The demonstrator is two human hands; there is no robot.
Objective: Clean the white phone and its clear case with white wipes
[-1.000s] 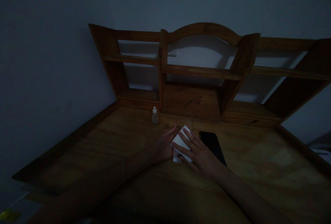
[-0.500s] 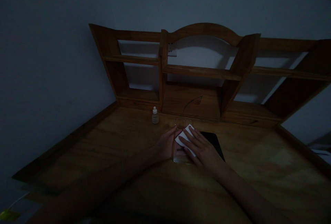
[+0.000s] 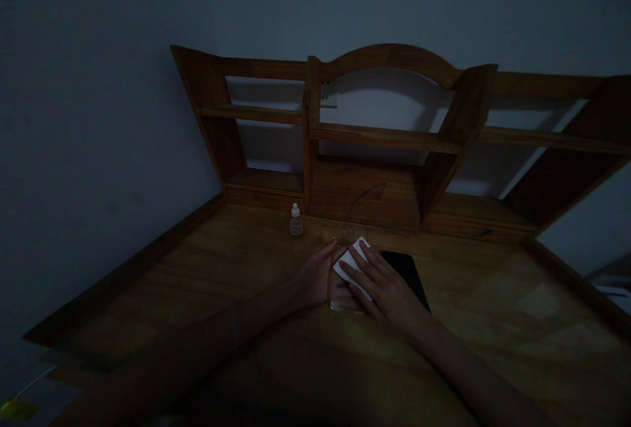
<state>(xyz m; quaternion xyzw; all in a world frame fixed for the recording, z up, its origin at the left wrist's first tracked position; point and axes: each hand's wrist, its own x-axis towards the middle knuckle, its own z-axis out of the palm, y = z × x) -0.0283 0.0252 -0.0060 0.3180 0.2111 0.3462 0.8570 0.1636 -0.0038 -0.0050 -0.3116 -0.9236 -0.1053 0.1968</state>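
Note:
A flat, glossy dark slab that looks like a tablet (image 3: 407,270) lies on the wooden desk. Its left part shines with reflections, and its middle is covered by my right hand. Along its left edge my left hand (image 3: 315,278) grips it, the thumb up near the far corner and the other fingers mostly hidden. A folded white cloth or tissue (image 3: 351,259) rests on the slab's surface. Over this my right hand (image 3: 382,286) presses with its fingers laid out and slightly spread, holding it against the slab.
A small clear bottle with a white dropper cap (image 3: 296,220) stands behind my left hand. Faint round outlines (image 3: 344,235) lie just past the cloth. A wooden shelf unit (image 3: 365,194) lines the back of the desk (image 3: 236,249). A wall socket (image 3: 328,94) shows through it. The light is dim.
My right hand and the cloth have shifted very slightly over the slab. My left hand and the bottle stay where they were.

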